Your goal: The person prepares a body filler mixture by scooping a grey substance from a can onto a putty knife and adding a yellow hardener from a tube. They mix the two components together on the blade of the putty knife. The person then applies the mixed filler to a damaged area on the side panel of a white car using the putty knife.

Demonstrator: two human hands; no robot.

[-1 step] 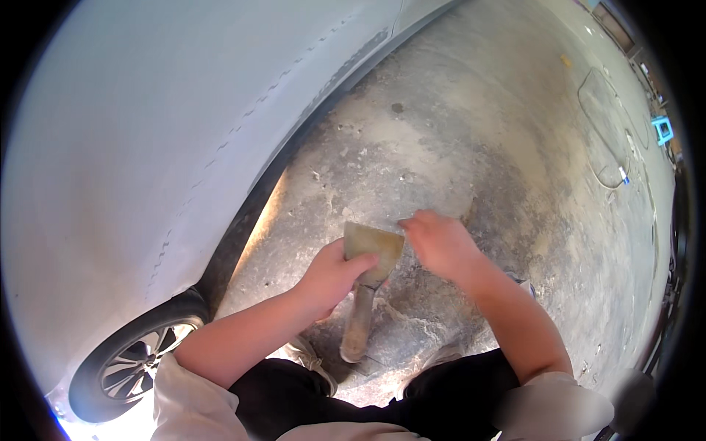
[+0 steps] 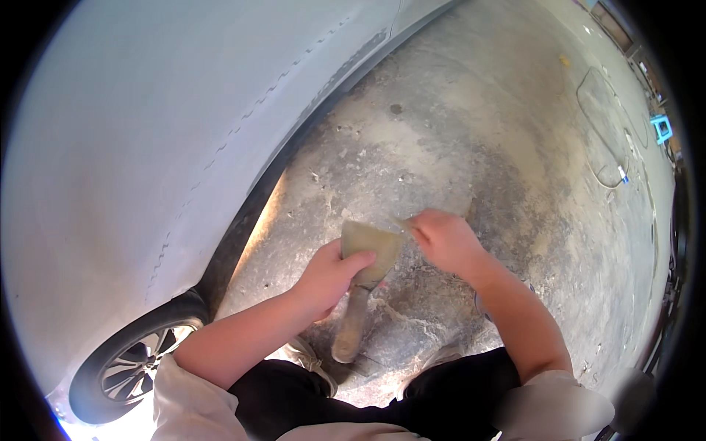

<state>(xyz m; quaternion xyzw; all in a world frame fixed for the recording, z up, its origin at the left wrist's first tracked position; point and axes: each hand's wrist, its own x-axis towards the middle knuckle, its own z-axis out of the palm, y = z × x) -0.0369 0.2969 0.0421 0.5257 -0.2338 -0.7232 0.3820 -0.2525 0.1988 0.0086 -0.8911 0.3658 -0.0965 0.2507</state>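
Note:
My left hand (image 2: 326,278) is closed around the neck of a putty knife (image 2: 371,248), thumb lying on its wide blade. A dull yellow-green coat covers the blade, and the worn handle points down toward my feet. Just to the right, my right hand (image 2: 446,239) is pinched on a thin, flat, yellow-green spreader (image 2: 401,223). The spreader is seen nearly edge-on and its tip lies close to the blade's upper right corner. Whether the two touch, I cannot tell. My fingers hide most of the spreader.
A pale grey car body (image 2: 147,132) fills the left side, with a wheel (image 2: 143,364) at lower left. Stained concrete floor (image 2: 471,132) spreads beneath my hands. A looped hose (image 2: 581,95) and a blue stool (image 2: 662,129) are at far right. My shoes are below.
My right hand has shifted slightly right, and more of the thin spreader shows. The putty knife has tilted a little, its handle end swinging left.

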